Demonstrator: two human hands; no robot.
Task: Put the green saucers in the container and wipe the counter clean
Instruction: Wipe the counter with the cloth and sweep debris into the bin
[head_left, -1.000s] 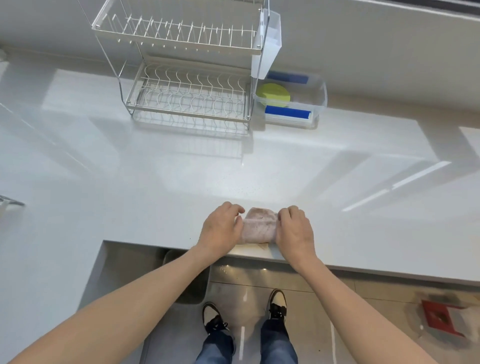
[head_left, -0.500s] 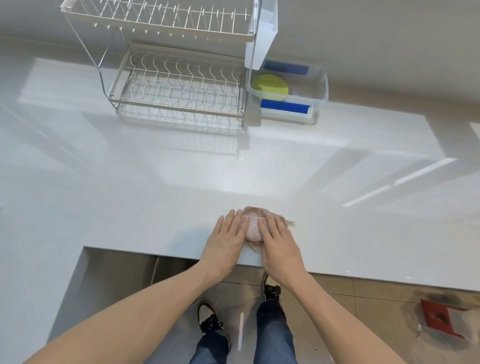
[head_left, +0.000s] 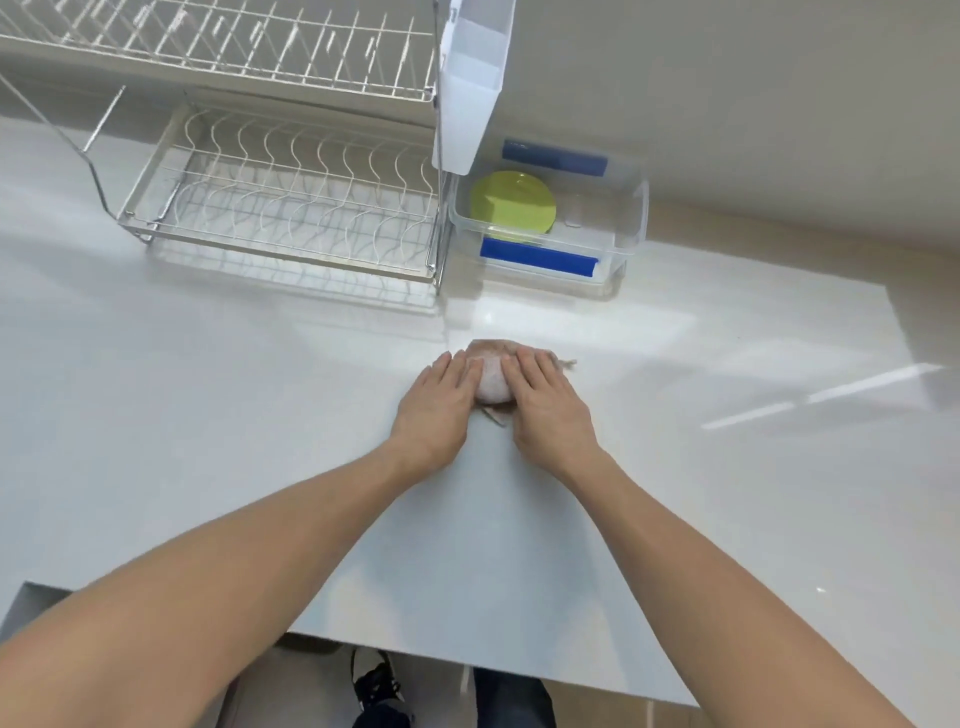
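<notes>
The head view looks down on a broad white table (head_left: 208, 467) that fills nearly everything below and around the hands. Beyond the left hand and off to its left stands a wire dish rack (head_left: 280, 208), its slots bare; just beyond the right hand, beside the rack, sits the clear container (head_left: 631, 208) with the green saucers (head_left: 511, 200) already lying inside it, so by my reading only the wiping part remains. The left hand (head_left: 439, 402) and the right hand (head_left: 545, 402) lie flat and open, fingers straight and pressed down side by side on a small pinkish cloth (head_left: 491, 382) that bunches up between them, a frayed corner poking out past the right fingertips. Neither hand grips the cloth; both pin it to the table under their palms and fingers. To do this stroke well, I would keep even downward pressure with both palms, push the cloth in long overlapping passes toward the container and rack, and flatten the bundle so more of it meets the surface, since a bunched cloth wipes only a narrow strip. Compared with half a second ago, the hands and cloth have slid farther from the near edge toward the container, the arms are stretched longer, and a second ago the fingers were curled around the cloth near the edge instead of lying flat.
</notes>
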